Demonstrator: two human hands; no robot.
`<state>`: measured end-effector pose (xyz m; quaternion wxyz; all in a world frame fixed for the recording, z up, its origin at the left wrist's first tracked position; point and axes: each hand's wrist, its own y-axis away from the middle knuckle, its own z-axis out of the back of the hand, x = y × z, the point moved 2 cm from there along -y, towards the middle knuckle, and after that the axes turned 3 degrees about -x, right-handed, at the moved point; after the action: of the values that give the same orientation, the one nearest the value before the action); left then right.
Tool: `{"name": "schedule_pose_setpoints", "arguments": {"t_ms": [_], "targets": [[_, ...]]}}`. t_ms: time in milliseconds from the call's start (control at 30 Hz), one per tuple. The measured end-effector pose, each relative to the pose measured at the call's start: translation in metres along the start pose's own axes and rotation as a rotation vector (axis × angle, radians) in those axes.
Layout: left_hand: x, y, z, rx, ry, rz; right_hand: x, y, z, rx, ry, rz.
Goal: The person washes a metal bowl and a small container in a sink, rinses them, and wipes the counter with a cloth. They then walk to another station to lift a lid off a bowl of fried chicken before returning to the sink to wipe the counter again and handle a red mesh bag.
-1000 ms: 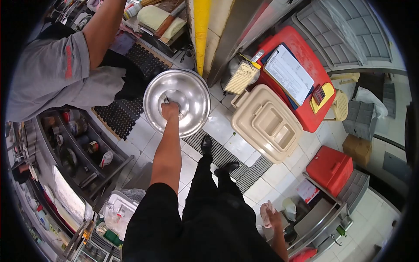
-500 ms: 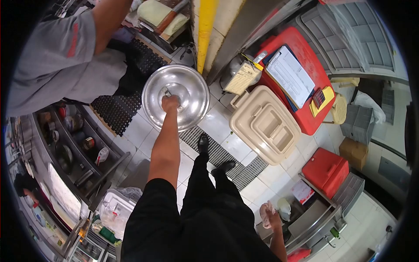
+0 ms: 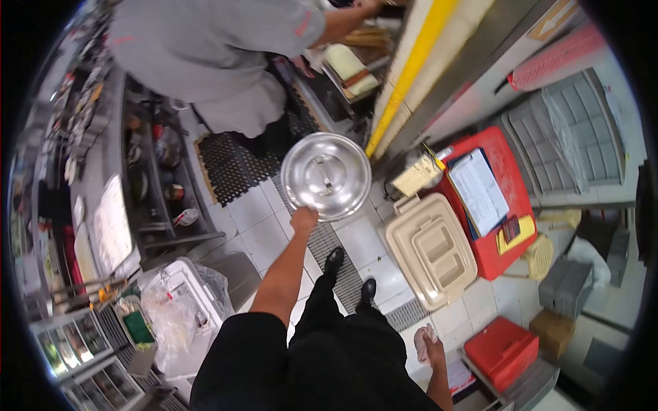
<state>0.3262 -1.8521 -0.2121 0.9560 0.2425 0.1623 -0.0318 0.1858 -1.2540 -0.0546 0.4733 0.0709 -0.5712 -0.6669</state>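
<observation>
A round steel lid (image 3: 325,176) hangs above the tiled floor, its small centre handle uncovered. My left hand (image 3: 303,219) is stretched out in front of me and grips the lid at its near rim. My right hand (image 3: 426,342) hangs low by my right hip, closed around a crumpled pinkish cloth (image 3: 419,334). My black trousers and shoes (image 3: 334,260) show below the lid. Whether the lid rests on anything underneath is hidden.
A person in a grey shirt (image 3: 205,41) stands ahead on a black rubber mat (image 3: 229,164). To the right are a beige lidded container (image 3: 430,250), a red cooler (image 3: 510,181) bearing a clipboard, and a red box (image 3: 504,349). A shelf rack (image 3: 147,178) and white bagged bin (image 3: 181,315) stand left.
My left hand has gone from the lid's centre handle to its near rim. The view has swung, so the lid and the person in grey now sit further right and higher.
</observation>
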Motion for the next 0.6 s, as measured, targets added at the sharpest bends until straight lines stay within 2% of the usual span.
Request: {"name": "schedule_pose_setpoints", "arguments": {"t_ms": [33, 67, 100, 167, 233, 267, 367, 400, 433, 467, 533, 600], "targets": [[0.004, 0.046, 0.024, 0.040, 0.040, 0.056, 0.001, -0.011, 0.005, 0.025, 0.018, 0.031], [0.035, 0.077, 0.019, 0.035, 0.034, 0.010, 0.001, -0.023, 0.010, 0.053, 0.041, 0.064], [0.063, 0.108, 0.011, -0.067, -0.048, 0.073, 0.002, -0.036, 0.013, 0.103, 0.016, 0.120], [0.136, 0.173, -0.009, -0.073, -0.015, 0.127, 0.012, -0.062, 0.019, 0.189, 0.083, 0.167], [0.176, 0.267, 0.006, -0.094, 0.052, 0.264, 0.011, -0.093, 0.028, 0.214, 0.139, 0.232], [0.212, 0.303, -0.008, -0.131, 0.088, 0.344, 0.012, -0.110, 0.033, 0.255, 0.159, 0.261], [0.256, 0.423, -0.012, -0.238, 0.177, 0.662, 0.028, -0.142, 0.043, 0.276, 0.293, 0.350], [0.267, 0.455, -0.015, -0.192, 0.082, 0.603, 0.034, -0.146, 0.043, 0.303, 0.312, 0.371], [0.274, 0.483, -0.019, -0.221, 0.095, 0.641, 0.038, -0.148, 0.044, 0.332, 0.288, 0.371], [0.292, 0.503, -0.034, -0.217, 0.062, 0.641, 0.042, -0.149, 0.045, 0.357, 0.265, 0.369], [0.304, 0.538, -0.052, -0.414, 0.220, 0.885, 0.041, -0.160, 0.040, 0.390, 0.323, 0.381], [0.307, 0.556, -0.065, -0.484, 0.291, 0.914, 0.037, -0.173, 0.034, 0.411, 0.374, 0.389]]}}
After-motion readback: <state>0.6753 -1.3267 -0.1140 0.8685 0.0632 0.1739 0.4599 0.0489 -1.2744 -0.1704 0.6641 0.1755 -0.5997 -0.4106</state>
